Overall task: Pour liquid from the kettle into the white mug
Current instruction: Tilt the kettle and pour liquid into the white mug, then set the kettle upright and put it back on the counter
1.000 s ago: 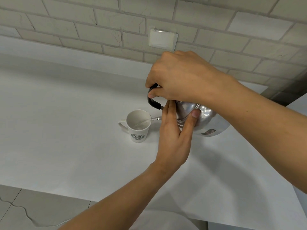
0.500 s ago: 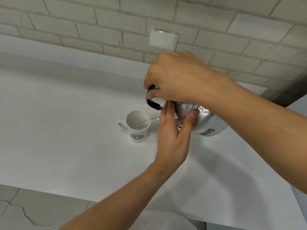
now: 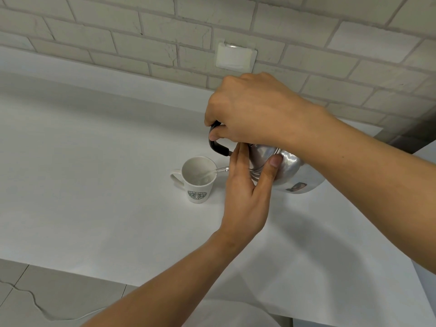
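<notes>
A shiny steel kettle with a black handle hangs tilted to the left above the white counter. My right hand is shut on the handle from above. My left hand presses flat against the kettle's lid side, thumb on the metal. The thin spout pokes out past my left fingers and a stream of clear liquid runs from it into the white mug. The mug stands upright just left of the kettle, with a green logo facing me and its handle to the left.
A brick wall with a white socket plate rises behind the counter. The counter's front edge runs across the lower left, with grey floor tiles and a thin white cable below it.
Both hands and the kettle have hardly moved. The kettle stays tilted and liquid keeps running into the mug.
</notes>
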Motion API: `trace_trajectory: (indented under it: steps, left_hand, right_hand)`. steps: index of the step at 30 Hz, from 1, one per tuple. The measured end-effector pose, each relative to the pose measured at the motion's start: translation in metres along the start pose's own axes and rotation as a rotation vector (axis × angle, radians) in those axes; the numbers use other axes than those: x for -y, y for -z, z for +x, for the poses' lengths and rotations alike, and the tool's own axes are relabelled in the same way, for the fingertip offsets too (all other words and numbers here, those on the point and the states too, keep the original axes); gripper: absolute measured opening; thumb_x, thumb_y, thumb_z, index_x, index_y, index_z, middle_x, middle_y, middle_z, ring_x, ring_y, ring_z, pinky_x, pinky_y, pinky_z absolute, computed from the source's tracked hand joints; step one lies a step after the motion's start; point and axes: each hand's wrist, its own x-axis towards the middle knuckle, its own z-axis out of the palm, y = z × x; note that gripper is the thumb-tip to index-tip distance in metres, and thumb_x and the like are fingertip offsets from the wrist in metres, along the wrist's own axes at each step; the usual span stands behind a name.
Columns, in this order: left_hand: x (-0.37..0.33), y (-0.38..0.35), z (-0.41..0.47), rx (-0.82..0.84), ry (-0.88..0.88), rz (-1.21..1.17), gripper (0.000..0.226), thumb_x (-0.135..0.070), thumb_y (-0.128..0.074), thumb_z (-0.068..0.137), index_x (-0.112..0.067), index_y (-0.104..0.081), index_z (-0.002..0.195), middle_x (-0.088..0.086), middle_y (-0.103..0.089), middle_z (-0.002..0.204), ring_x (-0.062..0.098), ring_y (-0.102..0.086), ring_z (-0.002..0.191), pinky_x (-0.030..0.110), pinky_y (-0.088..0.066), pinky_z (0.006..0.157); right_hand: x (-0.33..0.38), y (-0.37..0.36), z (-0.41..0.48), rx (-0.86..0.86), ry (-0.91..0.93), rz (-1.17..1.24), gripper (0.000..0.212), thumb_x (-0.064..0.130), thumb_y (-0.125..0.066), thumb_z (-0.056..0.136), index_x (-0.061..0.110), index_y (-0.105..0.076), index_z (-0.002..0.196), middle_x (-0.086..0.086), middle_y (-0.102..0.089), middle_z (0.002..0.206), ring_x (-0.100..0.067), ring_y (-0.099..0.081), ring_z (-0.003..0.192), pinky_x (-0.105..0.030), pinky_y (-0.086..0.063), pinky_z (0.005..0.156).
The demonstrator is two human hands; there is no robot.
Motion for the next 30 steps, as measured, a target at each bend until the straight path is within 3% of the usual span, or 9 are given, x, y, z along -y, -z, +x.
trace_trajectory:
  steps: [4,14,22,27,28,30]
  left_hand:
    - [0.002,0.002,-0.001,0.002,-0.004,-0.002,0.048,-0.043,-0.056,0.107,-0.026,-0.052,0.152,-0.007,-0.059,0.143,0.003,-0.053,0.136,0.012,-0.040,0.109]
    - [0.008,0.007,-0.002,0.022,-0.002,0.041,0.051,-0.045,-0.057,0.105,-0.029,-0.051,0.153,-0.010,-0.059,0.143,0.001,-0.053,0.135,0.013,-0.042,0.107]
    - [0.013,0.014,0.002,0.103,-0.052,0.196,0.056,-0.042,-0.059,0.107,-0.027,-0.043,0.158,-0.010,-0.054,0.150,-0.006,-0.047,0.137,0.000,-0.033,0.103]
    - [0.020,0.017,0.004,0.177,-0.078,0.258,0.060,-0.048,-0.058,0.106,-0.026,-0.040,0.159,-0.012,-0.052,0.153,0.007,-0.048,0.144,0.028,-0.044,0.116]
    - [0.021,0.019,0.003,0.191,-0.083,0.277,0.060,-0.051,-0.056,0.106,-0.027,-0.041,0.158,-0.015,-0.051,0.155,0.006,-0.047,0.146,0.027,-0.043,0.117]
    - [0.022,0.023,0.000,0.181,-0.107,0.331,0.052,-0.054,-0.052,0.106,-0.031,-0.047,0.152,-0.026,-0.048,0.151,-0.010,-0.041,0.143,0.009,-0.036,0.113]
  right_hand:
    - [0.003,-0.002,0.003,0.017,-0.009,-0.006,0.022,0.039,-0.066,0.096,0.020,-0.076,0.102,-0.004,-0.064,0.089,-0.034,-0.060,0.076,-0.032,-0.035,0.056]
    - [0.001,-0.009,-0.001,0.004,-0.010,0.026,0.027,0.047,-0.063,0.096,0.025,-0.075,0.107,-0.005,-0.070,0.103,-0.036,-0.068,0.093,-0.033,-0.038,0.059]
    - [-0.014,-0.023,-0.017,-0.067,-0.075,0.203,0.030,0.051,-0.060,0.097,0.032,-0.076,0.114,0.000,-0.073,0.100,-0.029,-0.068,0.097,-0.034,-0.047,0.064]
    - [-0.023,-0.041,-0.040,-0.217,-0.157,0.443,0.036,0.050,-0.065,0.094,0.029,-0.075,0.122,0.000,-0.076,0.101,-0.023,-0.068,0.099,-0.043,-0.056,0.079]
    - [-0.024,-0.046,-0.046,-0.243,-0.176,0.473,0.037,0.050,-0.066,0.094,0.028,-0.075,0.122,0.000,-0.076,0.101,-0.023,-0.069,0.099,-0.044,-0.055,0.081]
    - [-0.025,-0.056,-0.057,-0.312,-0.222,0.536,0.036,0.047,-0.068,0.093,0.025,-0.076,0.121,-0.001,-0.077,0.099,-0.022,-0.070,0.094,-0.044,-0.056,0.081]
